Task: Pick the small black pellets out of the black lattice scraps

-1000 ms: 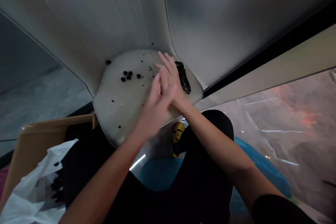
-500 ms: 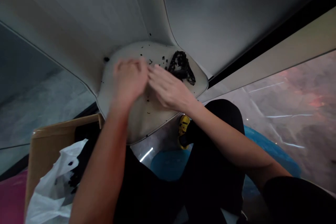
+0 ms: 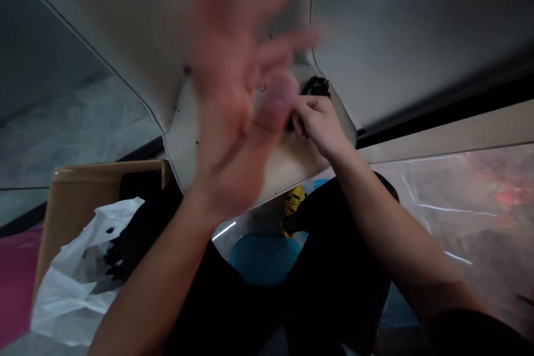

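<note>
My left hand is raised close to the camera, smeared by motion, with its fingers spread and nothing visible in it. Lower down, over the pale chair seat, my right hand has its fingers curled together. What they hold, if anything, is hidden. Just behind that hand lies a crumpled, torn-looking black piece, partly covered by it. Something dark also shows beneath the right fingers. Small black bits are scattered over the seat, and my left hand blocks much of it.
At the left stands an open cardboard box with a white plastic bag and black jagged pieces by it. A pink surface is at the far left. Between my legs is a blue object, near a yellow shoe.
My left hand has lifted off the seat toward the camera and spread its fingers. My right hand has moved right, from lying flat to curled beside the black piece. The view has shifted slightly.
</note>
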{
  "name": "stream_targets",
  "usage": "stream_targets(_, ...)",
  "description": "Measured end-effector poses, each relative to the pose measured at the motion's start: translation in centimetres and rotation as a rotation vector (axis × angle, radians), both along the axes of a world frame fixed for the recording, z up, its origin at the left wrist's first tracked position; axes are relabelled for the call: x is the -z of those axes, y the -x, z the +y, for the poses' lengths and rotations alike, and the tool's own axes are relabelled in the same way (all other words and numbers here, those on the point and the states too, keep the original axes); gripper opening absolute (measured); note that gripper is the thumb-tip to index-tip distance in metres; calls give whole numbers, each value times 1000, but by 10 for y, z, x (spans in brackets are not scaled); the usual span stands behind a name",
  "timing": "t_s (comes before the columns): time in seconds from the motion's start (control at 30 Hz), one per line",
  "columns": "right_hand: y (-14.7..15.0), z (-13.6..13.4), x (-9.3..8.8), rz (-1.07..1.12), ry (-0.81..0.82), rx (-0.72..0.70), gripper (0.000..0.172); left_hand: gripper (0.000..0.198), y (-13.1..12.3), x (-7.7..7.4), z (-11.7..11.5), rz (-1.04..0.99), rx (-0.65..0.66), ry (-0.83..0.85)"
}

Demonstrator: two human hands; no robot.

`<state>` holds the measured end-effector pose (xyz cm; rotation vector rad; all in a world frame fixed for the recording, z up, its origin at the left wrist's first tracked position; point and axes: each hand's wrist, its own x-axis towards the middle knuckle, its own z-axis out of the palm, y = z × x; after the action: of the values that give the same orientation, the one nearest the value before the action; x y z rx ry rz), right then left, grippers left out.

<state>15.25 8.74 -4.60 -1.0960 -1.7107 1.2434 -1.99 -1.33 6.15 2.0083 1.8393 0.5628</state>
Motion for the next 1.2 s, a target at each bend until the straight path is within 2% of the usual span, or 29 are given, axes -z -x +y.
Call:
stream_targets(0.03,3,4,4,16,-5,37,51,68,11,0,4,-126,-49,-165)
stream_targets(0.07,7,8,6,28,-24,72,39,84,24,5,10,-256,-55,-298)
stream_targets(0.1,12,10,8,21,-60,93,28,72,37,16,19,-306,-23,-276)
stream_targets(0.13,18,13,8,-17,-111,82,19,59,49,30,29,-261,-48,-146)
stream_targets(0.2,33,20,9,-176,-224,-8,10,62,70,63,48,-98,-249,81)
stream_targets(0.23,42,26,9,-273,-272,-70,10,69,77,79,55,-40,-293,135)
stream_targets(0.3,60,42,14,-450,-344,-195,21,80,84,105,66,-8,-303,155)
stream_targets(0.37,77,60,21,-572,-406,-285,35,80,83,121,70,30,-277,141)
stream_targets(0.4,84,68,25,-613,-431,-319,40,72,82,126,71,51,-255,122)
stream_targets(0.5,97,82,38,-647,-482,-392,34,47,80,132,73,54,-210,38)
stream_targets(0.63,104,80,44,-569,-545,-393,17,38,93,132,80,8,-193,14)
stream_targets(0.77,120,84,32,-568,-533,-345,18,30,111,128,82,-66,-285,47)
stream_targets(0.87,152,106,20,-551,-491,-301,13,30,116,123,78,-67,-341,40)
stream_targets(0.93,185,125,18,-551,-454,-287,16,31,113,121,74,-58,-350,44)
stream_targets(1.0,219,140,23,-601,-394,-287,16,33,109,119,70,-56,-343,57)
stream_targets(1.07,247,150,34,-627,-351,-281,31,32,106,118,68,-70,-333,74)
stream_targets(1.13,262,153,44,-623,-320,-258,48,31,108,117,67,-97,-326,77)
stream_targets(1.2,264,152,52,-599,-290,-208,45,30,113,115,66,-135,-320,71)
